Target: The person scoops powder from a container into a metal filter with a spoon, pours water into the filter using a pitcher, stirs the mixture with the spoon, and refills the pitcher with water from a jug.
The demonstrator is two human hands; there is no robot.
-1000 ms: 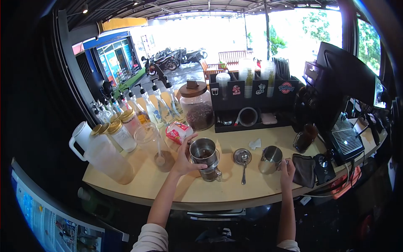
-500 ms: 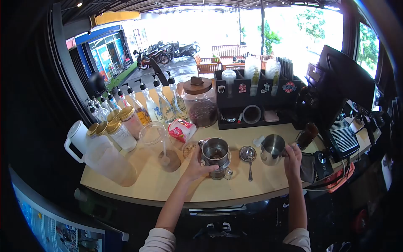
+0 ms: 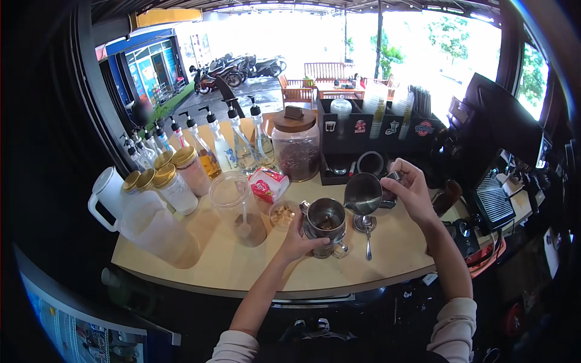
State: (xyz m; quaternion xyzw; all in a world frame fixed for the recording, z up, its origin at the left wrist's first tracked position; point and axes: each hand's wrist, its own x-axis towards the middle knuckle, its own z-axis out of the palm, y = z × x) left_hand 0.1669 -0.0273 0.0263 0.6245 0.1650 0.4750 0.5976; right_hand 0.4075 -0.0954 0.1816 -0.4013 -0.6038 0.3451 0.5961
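Several gold-lidded jars (image 3: 180, 192) stand toward the left end of the desk (image 3: 393, 257), with a white pitcher (image 3: 107, 196) at that edge and a large translucent jug (image 3: 154, 230) in front of them, close to the near left corner. Behind the jars, pump bottles (image 3: 225, 151) run in a slanting row along the far left edge. Next comes a clear container (image 3: 225, 209) with a long-handled scoop and brown contents, then a red-and-white packet (image 3: 268, 184) and a small bowl (image 3: 272, 218) of pale bits. A big glass jar (image 3: 296, 136) with a wooden lid rises near the far edge.

Just right of the bowl, the left hand (image 3: 300, 241) is wrapped around a metal cup (image 3: 333, 228), which sits over a glass mug (image 3: 324, 252) nearer the desk's front edge. A spoon (image 3: 368, 243) points toward that edge, its bowl end on a small round dish (image 3: 373, 226). Above the dish, the right hand (image 3: 410, 190) grips a steel jug (image 3: 363, 192) by its handle, tilted leftward, lip near the cup's rim; contact cannot be told. A black organizer (image 3: 378, 140) lines the far edge behind.
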